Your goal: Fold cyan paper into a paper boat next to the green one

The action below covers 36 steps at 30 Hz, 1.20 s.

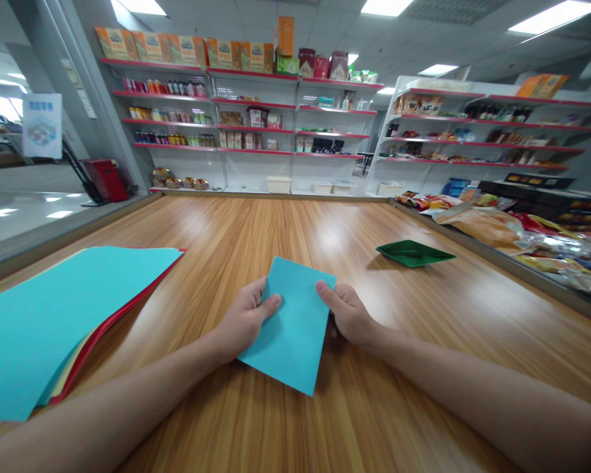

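A light blue sheet of paper [295,328], apparently folded to a small rectangle, is held tilted over the table between both hands. My left hand [249,315] grips its left edge, thumb on top and fingers behind. At the upper right edge, my right hand [349,312] pinches it in the same way. To the right lies a folded green paper boat [414,253], apart from my hands. On the left is a stack of large coloured paper sheets [79,302], light blue on top, with cream and red edges showing beneath.
The wood-grain table [217,407] has a raised dark rim [64,230]. Beyond the right rim are heaped snack packets [492,230]. Shelves of bottles and boxes [251,125] stand behind the table. A red box-shaped object [106,180] stands on the floor at the left.
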Available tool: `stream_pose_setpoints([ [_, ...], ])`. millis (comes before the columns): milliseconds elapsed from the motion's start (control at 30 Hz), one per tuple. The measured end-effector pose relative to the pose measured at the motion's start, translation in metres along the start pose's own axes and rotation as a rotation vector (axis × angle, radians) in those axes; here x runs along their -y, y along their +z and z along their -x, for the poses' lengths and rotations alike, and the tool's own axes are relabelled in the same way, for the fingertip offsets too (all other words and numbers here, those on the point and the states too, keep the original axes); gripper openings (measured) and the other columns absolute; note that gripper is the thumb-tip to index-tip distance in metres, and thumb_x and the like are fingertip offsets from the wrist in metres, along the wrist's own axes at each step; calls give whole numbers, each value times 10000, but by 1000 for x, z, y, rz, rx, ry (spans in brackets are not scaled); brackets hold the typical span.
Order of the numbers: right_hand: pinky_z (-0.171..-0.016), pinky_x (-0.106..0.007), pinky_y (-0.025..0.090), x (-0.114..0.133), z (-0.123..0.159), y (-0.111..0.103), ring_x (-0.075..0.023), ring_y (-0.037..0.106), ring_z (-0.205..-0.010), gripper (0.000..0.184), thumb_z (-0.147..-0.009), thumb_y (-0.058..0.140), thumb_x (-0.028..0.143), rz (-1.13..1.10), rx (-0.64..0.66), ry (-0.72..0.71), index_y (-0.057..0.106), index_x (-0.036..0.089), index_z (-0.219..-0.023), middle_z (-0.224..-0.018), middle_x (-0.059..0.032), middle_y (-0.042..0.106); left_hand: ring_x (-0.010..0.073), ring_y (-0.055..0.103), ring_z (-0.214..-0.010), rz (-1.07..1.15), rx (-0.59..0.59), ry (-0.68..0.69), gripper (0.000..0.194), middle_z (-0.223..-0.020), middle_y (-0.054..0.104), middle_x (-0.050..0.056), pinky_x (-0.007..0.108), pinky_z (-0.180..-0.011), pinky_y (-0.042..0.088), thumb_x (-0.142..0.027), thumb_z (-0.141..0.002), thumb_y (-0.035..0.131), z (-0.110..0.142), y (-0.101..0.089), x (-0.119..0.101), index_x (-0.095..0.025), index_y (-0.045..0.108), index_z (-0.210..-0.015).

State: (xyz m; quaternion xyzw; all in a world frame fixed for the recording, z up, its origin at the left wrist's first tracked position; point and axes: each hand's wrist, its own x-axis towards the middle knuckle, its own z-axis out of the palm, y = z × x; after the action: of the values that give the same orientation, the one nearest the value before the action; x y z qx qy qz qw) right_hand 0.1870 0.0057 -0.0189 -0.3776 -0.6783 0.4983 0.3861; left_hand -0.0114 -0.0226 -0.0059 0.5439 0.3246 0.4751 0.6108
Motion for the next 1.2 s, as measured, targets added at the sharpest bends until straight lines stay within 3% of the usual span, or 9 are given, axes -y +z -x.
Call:
stream_pose_setpoints([
  [400,-275,-172,296,-1,-1,1,-80,451,-314,591,-853,382,632,25,61,27,428,166,-492,-393,14,453,246,627,-911,-43,-37,9,350,-1029,660,117,356,-800,474,-361,-779,647,-1,-1,0,-127,594,-1033],
  [600,-274,-176,279,-4,-1,-1,-88,465,-312,592,-858,375,628,146,39,42,442,161,-500,-393,5,471,254,630,-886,-74,-67,10,366,-1015,663,124,343,-740,489,-373,-766,653,-2,-1,0,-122,596,-1026],
  [800,-318,-179,303,0,1,0,-68,432,-357,597,-861,369,630,111,100,-25,421,166,-489,-425,8,467,255,627,-872,-84,-94,8,367,-949,675,115,328,-703,491,-382,-759,656,-2,0,-1,-117,605,-1009],
  [1000,-275,-182,277,-1,2,2,-89,454,-316,637,-864,338,639,146,124,35,451,160,-460,-377,-10,463,247,623,-848,-133,-88,25,354,-923,675,109,327,-699,486,-380,-780,634,-2,-2,0,-114,599,-1011],
  [1200,-385,-182,361,-1,1,0,-79,475,-438,560,-880,376,589,149,203,-84,459,154,-538,-506,-7,520,228,617,-799,-176,-114,32,325,-886,673,97,315,-682,477,-378,-794,616,-1,-2,-2,-118,609,-988],
])
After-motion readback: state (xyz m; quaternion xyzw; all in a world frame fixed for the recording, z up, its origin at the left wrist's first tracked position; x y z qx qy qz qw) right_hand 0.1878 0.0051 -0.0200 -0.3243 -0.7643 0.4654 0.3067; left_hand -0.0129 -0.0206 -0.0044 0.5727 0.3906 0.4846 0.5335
